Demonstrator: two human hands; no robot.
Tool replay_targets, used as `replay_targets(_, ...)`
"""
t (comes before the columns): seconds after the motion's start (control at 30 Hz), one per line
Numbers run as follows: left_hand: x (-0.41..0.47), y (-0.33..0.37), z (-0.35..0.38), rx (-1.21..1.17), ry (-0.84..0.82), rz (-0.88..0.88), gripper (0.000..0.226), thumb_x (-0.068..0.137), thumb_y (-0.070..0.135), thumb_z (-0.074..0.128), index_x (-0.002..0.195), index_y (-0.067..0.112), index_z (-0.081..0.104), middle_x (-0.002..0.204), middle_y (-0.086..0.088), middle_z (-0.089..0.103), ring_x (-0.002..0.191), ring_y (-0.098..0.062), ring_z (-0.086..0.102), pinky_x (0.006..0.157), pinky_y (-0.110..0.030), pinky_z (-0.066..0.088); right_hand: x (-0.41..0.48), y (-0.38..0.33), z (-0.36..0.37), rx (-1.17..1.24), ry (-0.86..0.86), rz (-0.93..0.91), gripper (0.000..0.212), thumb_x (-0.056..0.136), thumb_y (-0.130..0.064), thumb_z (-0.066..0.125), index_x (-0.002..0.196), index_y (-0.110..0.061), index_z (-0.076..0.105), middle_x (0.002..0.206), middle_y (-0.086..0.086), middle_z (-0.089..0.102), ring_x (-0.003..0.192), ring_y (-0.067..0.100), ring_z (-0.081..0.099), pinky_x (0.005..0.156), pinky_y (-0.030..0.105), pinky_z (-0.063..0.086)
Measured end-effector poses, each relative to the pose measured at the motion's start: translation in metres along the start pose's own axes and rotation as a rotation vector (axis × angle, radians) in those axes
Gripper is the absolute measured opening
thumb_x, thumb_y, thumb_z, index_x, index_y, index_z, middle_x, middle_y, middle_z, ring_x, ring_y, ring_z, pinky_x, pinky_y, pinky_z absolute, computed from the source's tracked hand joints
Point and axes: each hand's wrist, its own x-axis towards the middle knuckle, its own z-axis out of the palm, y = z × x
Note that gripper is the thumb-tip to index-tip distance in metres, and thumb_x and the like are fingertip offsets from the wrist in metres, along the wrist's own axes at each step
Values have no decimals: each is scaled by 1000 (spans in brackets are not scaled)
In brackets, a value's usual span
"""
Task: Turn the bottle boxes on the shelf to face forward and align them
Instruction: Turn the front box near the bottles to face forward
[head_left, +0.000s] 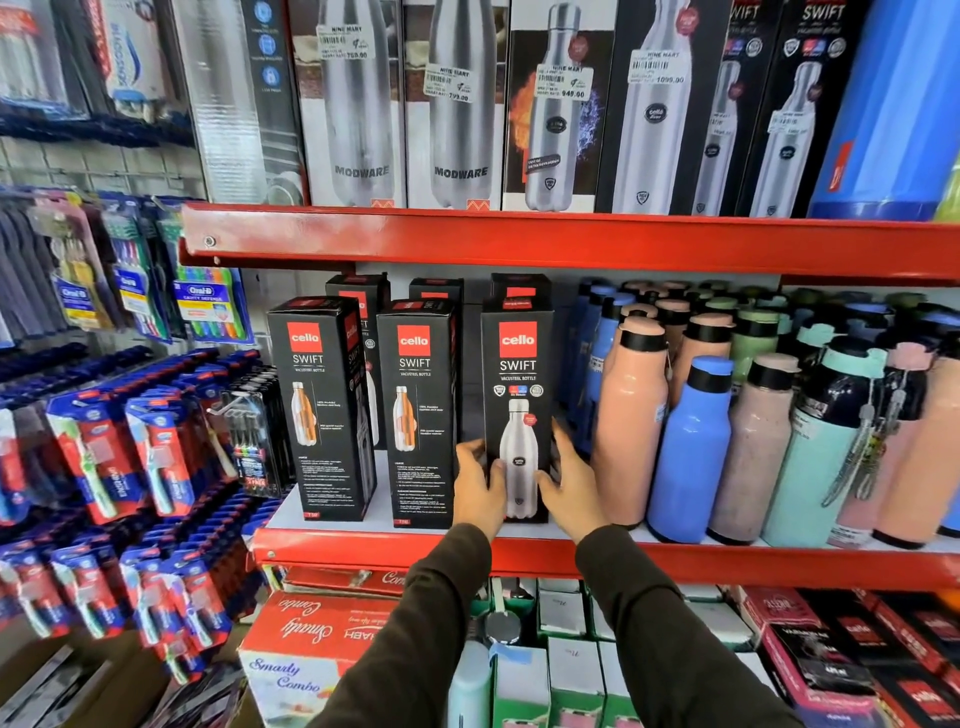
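Three tall black Cello Swift bottle boxes stand in a front row on the middle red shelf. The left box is angled and shows a side panel with an orange bottle. The middle box shows the same side panel. The right box shows its front with a steel bottle picture. My left hand grips that right box at its lower left edge, and my right hand presses on its lower right edge. More black boxes stand behind the row, mostly hidden.
Loose pink, blue and mint bottles crowd the shelf right beside the held box. Above, a red shelf carries large steel-bottle boxes. Toothbrush packs hang at the left. Combo boxes fill the shelf below.
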Motion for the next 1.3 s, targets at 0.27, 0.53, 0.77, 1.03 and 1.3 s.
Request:
replay_targets(0.27, 2, -2, 5, 22, -10, -13, 30, 97, 12, 49, 126, 13, 40, 127, -1, 54, 113, -11, 51, 102, -31, 42, 1, 8, 4, 10, 67, 5, 78, 89, 10, 50, 152, -28, 23, 152, 2, 43, 138, 11, 38, 116, 35, 35)
replay_targets(0.53, 1, -2, 6, 30, -5, -22, 31, 97, 13, 48, 127, 13, 39, 133, -7, 55, 118, -17, 54, 106, -36, 43, 4, 13, 5, -25, 62, 8, 77, 91, 5, 53, 153, -28, 21, 152, 4, 44, 141, 18, 41, 117, 39, 36)
replay_targets(0.77, -3, -2, 7, 24, -10, -35, 33, 97, 9, 47, 129, 11, 38, 137, -10, 53, 120, -13, 50, 102, -28, 38, 1, 13, 6, -47, 174, 80, 57, 90, -2, 59, 144, -13, 42, 142, 11, 54, 134, 26, 49, 110, 32, 38)
replay_targets(1.03, -16, 2, -1, -2, -44, 28, 52, 99, 13, 44, 147, 17, 26, 152, -3, 40, 138, -15, 39, 114, -27, 29, -10, 8, 9, -43, 325, 35, 41, 87, -9, 66, 126, -13, 55, 122, 8, 60, 110, 22, 58, 95, 30, 49)
replay_targets(1.3, -33, 11, -37, -21, 214, 267, 32, 99, 22, 46, 130, 27, 47, 123, 8, 54, 114, -14, 54, 97, -38, 48, -36, -24, 35, 13, 446, -195, 22, 89, -3, 57, 99, -22, 55, 93, 0, 51, 78, 13, 53, 67, 23, 47)
